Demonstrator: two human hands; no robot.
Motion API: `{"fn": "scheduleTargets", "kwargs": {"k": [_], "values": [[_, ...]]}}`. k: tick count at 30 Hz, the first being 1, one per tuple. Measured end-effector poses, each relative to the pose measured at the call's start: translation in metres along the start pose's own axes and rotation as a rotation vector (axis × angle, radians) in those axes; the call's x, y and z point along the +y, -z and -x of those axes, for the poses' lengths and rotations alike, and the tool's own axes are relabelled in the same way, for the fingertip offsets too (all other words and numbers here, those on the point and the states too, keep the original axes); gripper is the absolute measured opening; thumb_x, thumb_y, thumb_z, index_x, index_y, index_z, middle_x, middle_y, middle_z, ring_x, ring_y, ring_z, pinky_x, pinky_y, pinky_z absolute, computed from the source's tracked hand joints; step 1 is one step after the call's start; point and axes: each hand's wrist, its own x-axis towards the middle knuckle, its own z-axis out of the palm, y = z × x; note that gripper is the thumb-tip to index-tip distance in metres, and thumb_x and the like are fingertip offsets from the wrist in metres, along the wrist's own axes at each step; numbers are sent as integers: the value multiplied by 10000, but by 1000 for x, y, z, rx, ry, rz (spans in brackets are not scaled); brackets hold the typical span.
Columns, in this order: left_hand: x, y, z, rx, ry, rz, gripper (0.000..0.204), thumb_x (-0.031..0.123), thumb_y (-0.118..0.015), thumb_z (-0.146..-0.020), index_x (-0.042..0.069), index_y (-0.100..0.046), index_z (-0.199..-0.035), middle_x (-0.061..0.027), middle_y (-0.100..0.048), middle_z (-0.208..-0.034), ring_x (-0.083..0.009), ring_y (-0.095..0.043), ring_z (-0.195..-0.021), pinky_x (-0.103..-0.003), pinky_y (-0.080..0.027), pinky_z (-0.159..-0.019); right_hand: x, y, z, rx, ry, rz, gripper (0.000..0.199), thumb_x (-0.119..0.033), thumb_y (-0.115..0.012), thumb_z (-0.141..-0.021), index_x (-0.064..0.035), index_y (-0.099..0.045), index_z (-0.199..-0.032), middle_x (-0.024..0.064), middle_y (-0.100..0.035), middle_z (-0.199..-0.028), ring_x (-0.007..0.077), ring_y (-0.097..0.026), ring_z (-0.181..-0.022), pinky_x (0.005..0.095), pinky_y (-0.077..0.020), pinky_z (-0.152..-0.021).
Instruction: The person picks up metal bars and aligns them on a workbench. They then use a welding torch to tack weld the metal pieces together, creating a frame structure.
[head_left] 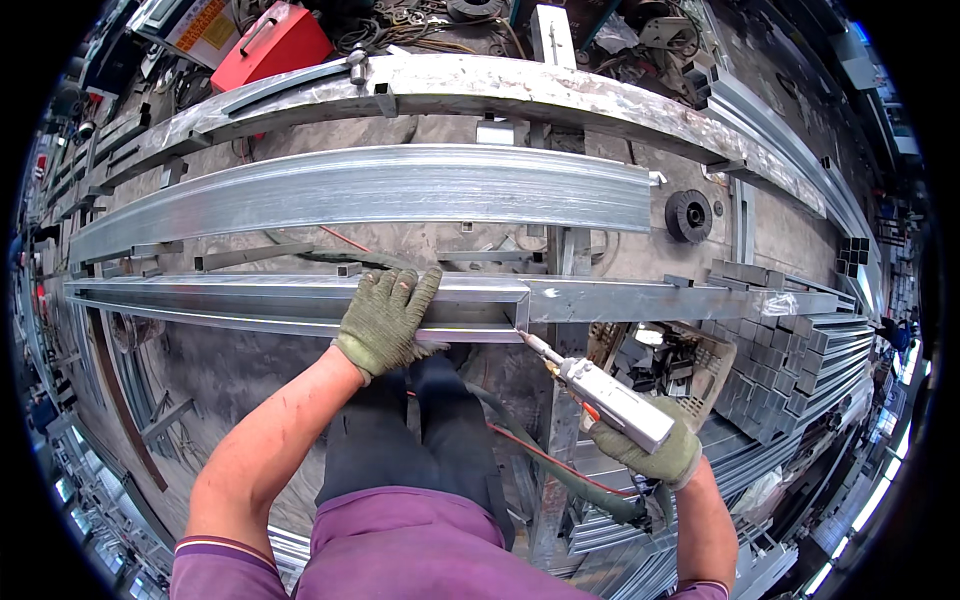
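A long galvanized steel channel (250,300) runs left to right before me, its hollow side showing. My left hand (390,318), in a green knit glove, clasps it across its width, fingers over the far rim and thumb by the near rim. In my right hand (655,448), also gloved, is a white handheld welding gun (612,398) with an orange trigger. Its narrow nozzle (538,345) points at the corner where the channel meets a flat-faced steel tube (640,301). The tip appears to touch that corner or sit very close to it.
Beyond lie a wide steel tube (400,185) and a scuffed support beam (500,85) carrying a hammer (357,65). A plastic crate of metal offcuts (705,365) and stacked square tubes (770,350) stand at right. A dark hose (570,465) trails below; a black spool (689,216) lies farther off.
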Motion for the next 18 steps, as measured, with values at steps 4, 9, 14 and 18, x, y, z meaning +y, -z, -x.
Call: {"fn": "scheduleTargets", "kwargs": {"k": [4, 9, 14, 18], "values": [[0, -1, -2, 25, -4, 18, 1023, 635, -805, -780, 35, -494, -1549, -186, -581, -1308, -385, -569, -1159, -552, -448, -1037, 5, -2, -3, 17, 27, 61, 440, -310, -864, -877, -51, -763, -1218, 127, -783, -926, 303, -771, -767, 387, -609, -679], [0, 4, -2, 23, -8, 15, 1010, 648, -796, -783, 41, -508, -1537, -187, -588, -1291, -380, -573, -1144, -550, -451, -1033, 15, -3, -2, 11, 46, 40, 434, -323, -860, -876, -67, -766, -1214, 123, -778, -900, 301, -767, -748, 390, -607, -666], [1, 1, 0, -30, 24, 25, 1028, 674, -742, -811, 61, -469, -1589, -195, -615, -1338, -391, -585, -1236, -593, -440, -1075, 11, 3, -6, -15, 38, 11, 443, -321, -850, -881, -70, -753, -1233, 122, -770, -877, 300, -762, -738, 390, -604, -660], [-1, -3, 0, -41, 13, -8, 995, 662, -723, -838, 60, -471, -1589, -194, -618, -1334, -385, -587, -1230, -592, -442, -1070, 7, 10, -10, -75, -28, 18, 477, -336, -841, -883, -79, -742, -1272, 122, -765, -883, 313, -756, -743, 392, -602, -671]]}}
